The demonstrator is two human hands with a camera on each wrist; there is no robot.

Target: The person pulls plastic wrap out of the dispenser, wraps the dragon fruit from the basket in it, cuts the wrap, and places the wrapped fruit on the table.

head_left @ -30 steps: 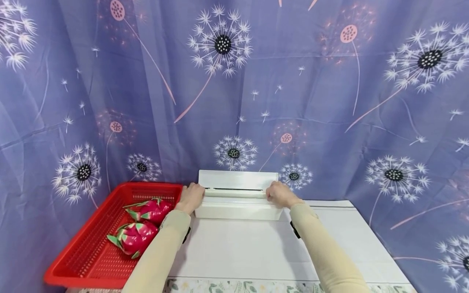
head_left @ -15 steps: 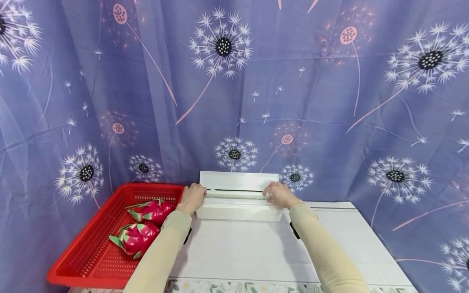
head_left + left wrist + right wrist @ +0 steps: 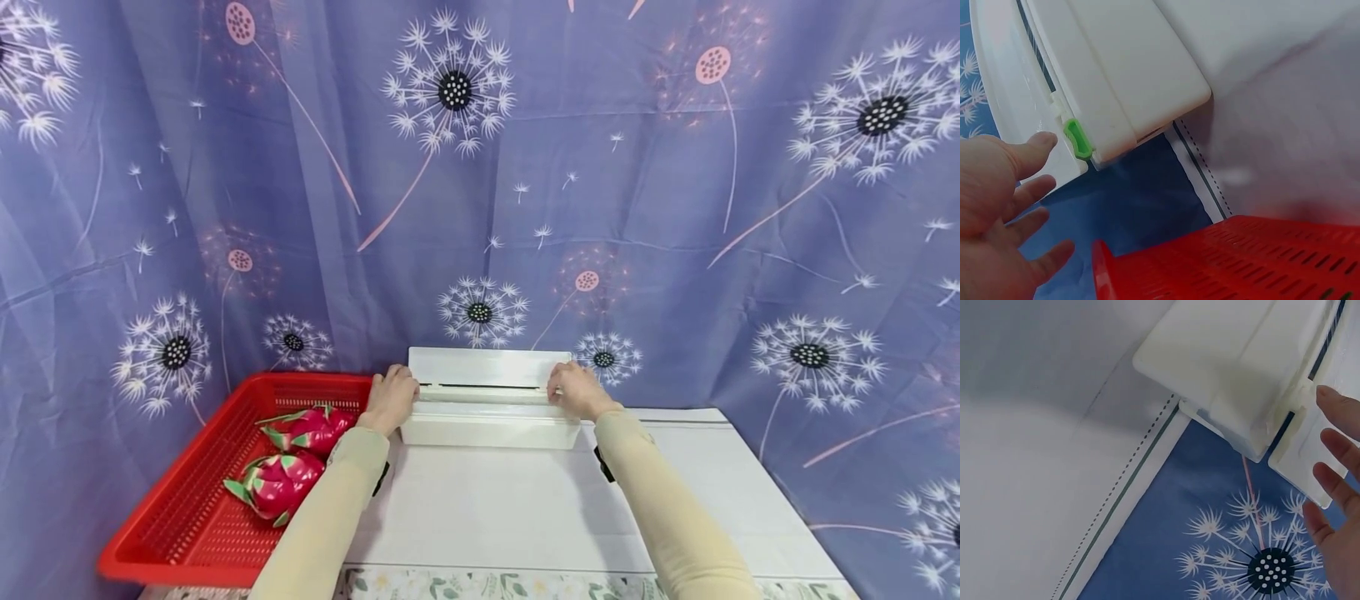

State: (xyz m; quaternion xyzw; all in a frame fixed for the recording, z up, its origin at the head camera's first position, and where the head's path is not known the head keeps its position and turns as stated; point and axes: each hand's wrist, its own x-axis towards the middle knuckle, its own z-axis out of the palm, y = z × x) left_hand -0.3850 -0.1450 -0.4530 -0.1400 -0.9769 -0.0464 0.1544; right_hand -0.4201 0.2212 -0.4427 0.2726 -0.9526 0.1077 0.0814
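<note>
A long white box point(image 3: 491, 425) sits at the back of the white table point(image 3: 510, 517), its lid point(image 3: 487, 367) standing up against the curtain. My left hand point(image 3: 392, 398) is at the box's left end with its fingers straight, and the thumb is close to a green latch point(image 3: 1079, 139). My right hand point(image 3: 573, 390) is at the right end. Its straight fingers point(image 3: 1335, 469) lie by the lid's end. In the wrist views, neither the left hand point(image 3: 997, 206) nor the right hand point(image 3: 1338, 487) grips anything.
A red slotted basket point(image 3: 172, 575) stands left of the box and holds two pink dragon fruits point(image 3: 309, 427) point(image 3: 277, 486). A blue dandelion-print curtain point(image 3: 675, 208) hangs right behind the box and drapes off the table's sides. Bare tabletop lies in front of the box.
My right hand has slid slightly up, from the box's front edge toward the lid's end. The left hand and the box have hardly moved.
</note>
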